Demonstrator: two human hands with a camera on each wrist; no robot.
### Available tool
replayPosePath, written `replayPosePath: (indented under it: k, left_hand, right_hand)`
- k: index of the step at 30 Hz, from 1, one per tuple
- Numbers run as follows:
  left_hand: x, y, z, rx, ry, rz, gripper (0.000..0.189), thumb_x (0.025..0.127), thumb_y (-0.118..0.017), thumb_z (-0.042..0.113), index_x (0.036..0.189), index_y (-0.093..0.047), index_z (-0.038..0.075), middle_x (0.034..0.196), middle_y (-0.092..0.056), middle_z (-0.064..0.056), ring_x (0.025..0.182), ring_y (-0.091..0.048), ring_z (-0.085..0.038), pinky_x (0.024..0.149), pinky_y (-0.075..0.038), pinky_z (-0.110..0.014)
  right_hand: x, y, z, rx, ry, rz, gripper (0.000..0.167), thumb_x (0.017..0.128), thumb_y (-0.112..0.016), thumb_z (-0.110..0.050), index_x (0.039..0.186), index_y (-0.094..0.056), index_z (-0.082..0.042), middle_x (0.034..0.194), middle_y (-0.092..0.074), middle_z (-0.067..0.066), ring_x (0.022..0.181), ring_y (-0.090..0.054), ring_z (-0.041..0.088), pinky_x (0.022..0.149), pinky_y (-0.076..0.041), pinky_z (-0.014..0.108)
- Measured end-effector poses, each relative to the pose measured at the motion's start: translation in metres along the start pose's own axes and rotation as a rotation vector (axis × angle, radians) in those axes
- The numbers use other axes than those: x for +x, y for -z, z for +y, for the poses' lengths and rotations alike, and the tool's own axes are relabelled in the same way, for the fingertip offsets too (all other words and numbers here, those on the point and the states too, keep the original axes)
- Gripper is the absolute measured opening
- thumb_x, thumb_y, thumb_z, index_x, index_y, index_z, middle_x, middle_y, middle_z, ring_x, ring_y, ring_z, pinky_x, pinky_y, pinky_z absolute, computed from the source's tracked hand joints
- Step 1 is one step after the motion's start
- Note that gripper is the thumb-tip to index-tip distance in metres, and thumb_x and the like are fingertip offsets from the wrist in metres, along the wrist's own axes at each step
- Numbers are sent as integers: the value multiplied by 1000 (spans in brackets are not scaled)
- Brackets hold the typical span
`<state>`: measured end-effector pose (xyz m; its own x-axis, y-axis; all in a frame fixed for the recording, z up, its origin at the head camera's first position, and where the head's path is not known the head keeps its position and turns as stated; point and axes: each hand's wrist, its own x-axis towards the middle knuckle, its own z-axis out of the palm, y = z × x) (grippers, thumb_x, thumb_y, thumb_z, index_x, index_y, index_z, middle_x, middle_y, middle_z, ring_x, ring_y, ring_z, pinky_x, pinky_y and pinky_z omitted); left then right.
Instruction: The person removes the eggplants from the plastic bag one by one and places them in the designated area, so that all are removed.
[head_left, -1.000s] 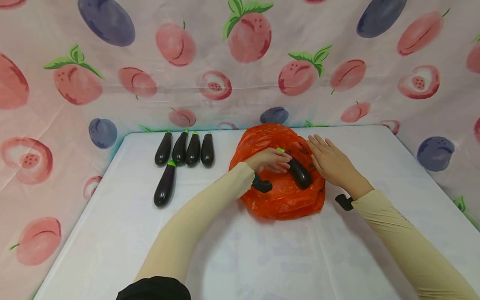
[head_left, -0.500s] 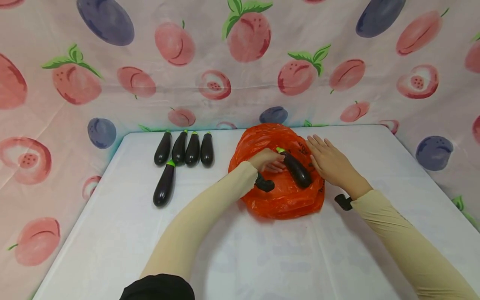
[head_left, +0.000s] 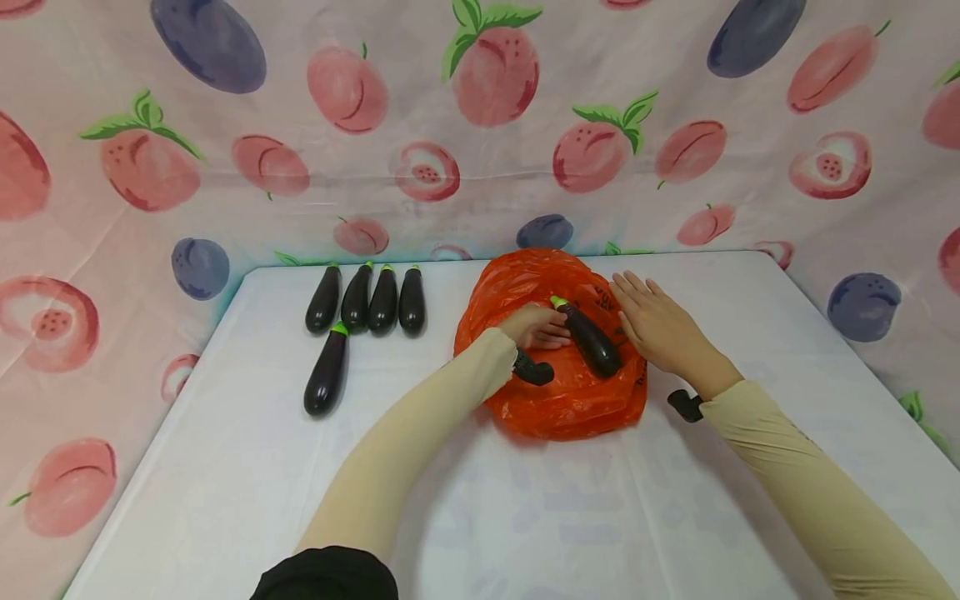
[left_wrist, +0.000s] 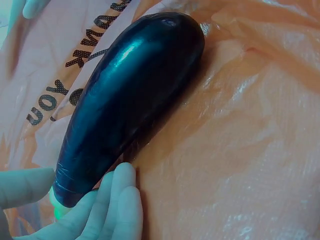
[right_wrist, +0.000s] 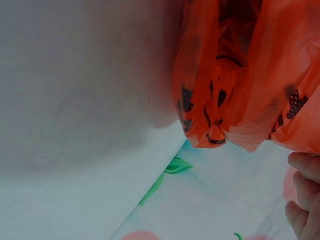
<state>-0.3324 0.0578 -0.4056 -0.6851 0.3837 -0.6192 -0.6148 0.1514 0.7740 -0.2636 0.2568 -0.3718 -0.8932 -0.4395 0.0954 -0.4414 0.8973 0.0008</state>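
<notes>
A dark purple eggplant point(head_left: 592, 340) lies slanted on the crumpled orange plastic bag point(head_left: 562, 412) in the head view. My left hand point(head_left: 538, 325) pinches its narrow green-capped end; in the left wrist view, the thumb point(left_wrist: 25, 187) is on one side of that eggplant point(left_wrist: 130, 100) and the fingers point(left_wrist: 117, 205) on the other. My right hand point(head_left: 660, 329) has its fingers straight along the bag's right edge. In the right wrist view, its fingertips point(right_wrist: 305, 192) show beside the bag point(right_wrist: 285, 60); whether they press on it I cannot tell.
Several eggplants stand in a row at the back left of the white table point(head_left: 247, 500). Another eggplant point(head_left: 327, 373) lies in front of that row. Behind the table hangs a fruit-printed cloth point(head_left: 420, 100).
My left hand has moved slightly right and its fingers have closed around the eggplant's stem end. The eggplant has hardly moved. My right hand has stayed at the bag's edge.
</notes>
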Motion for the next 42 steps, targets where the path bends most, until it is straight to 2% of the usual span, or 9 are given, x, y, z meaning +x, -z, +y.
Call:
replayPosePath:
  k: [8,11,13,16,18,21,27,34,42]
  left_hand:
    - [21,2,-4,-19,11,78,41,90,-64,27,120,-59,-1,110,-66,-17,100,-68,-27,87,-56,-31]
    - [7,-4,-2,-11,-38,126,43,88,-66,27,118,-60,-3,110,-66,-19,100,-67,-30,87,-56,-34]
    - [-31,-14,5,7,-75,162,44,92,-60,23,125,-54,-5,122,-61,-21,112,-61,-33,97,-51,-37]
    - [-42,-22,6,37,-123,206,43,91,-62,23,124,-55,-4,121,-61,-20,106,-64,-32,92,-54,-35]
    - [-39,-23,5,49,-145,220,42,90,-64,23,122,-55,-2,119,-62,-19,103,-65,-31,89,-55,-35]
    - [-16,-22,0,62,-149,239,40,86,-68,24,116,-58,-1,109,-65,-17,93,-69,-29,81,-58,-34]
    - [9,-15,-5,75,-138,212,41,83,-72,26,111,-61,-1,97,-68,-15,79,-71,-26,71,-60,-31]
    - [2,-12,-9,41,-180,107,41,89,-66,25,123,-60,4,118,-66,-16,106,-64,-30,92,-54,-35]
    - [3,-8,-12,-65,-167,31,44,91,-63,24,129,-56,3,131,-58,-15,117,-58,-29,100,-48,-35]
  right_hand:
    - [0,1,-1,-8,7,6,52,98,-44,-14,143,-30,8,149,-29,26,140,-24,41,116,-19,56]
    - [1,0,-1,-9,5,12,52,98,-44,-14,143,-30,8,150,-29,26,141,-23,41,116,-19,56]
    - [1,-1,-1,-9,6,15,52,98,-44,-14,142,-30,9,149,-29,26,141,-23,41,116,-19,56]
    - [1,-1,-1,-15,10,17,52,98,-44,-14,142,-30,9,149,-30,26,140,-24,41,116,-19,56]
    - [1,-2,0,-17,10,18,52,97,-44,-14,142,-30,9,149,-30,26,140,-24,41,116,-19,56]
    - [2,-2,-1,-16,10,18,52,97,-45,-14,142,-30,8,149,-30,26,140,-25,41,116,-19,56]
    - [2,-4,0,-6,2,22,52,98,-44,-15,143,-30,7,149,-30,25,140,-25,40,116,-19,56]
    - [1,-4,0,4,2,28,52,98,-43,-15,143,-30,7,150,-30,25,140,-25,40,116,-19,55]
    - [2,-3,0,7,2,9,52,98,-42,-15,144,-29,7,150,-29,25,140,-24,41,116,-19,56]
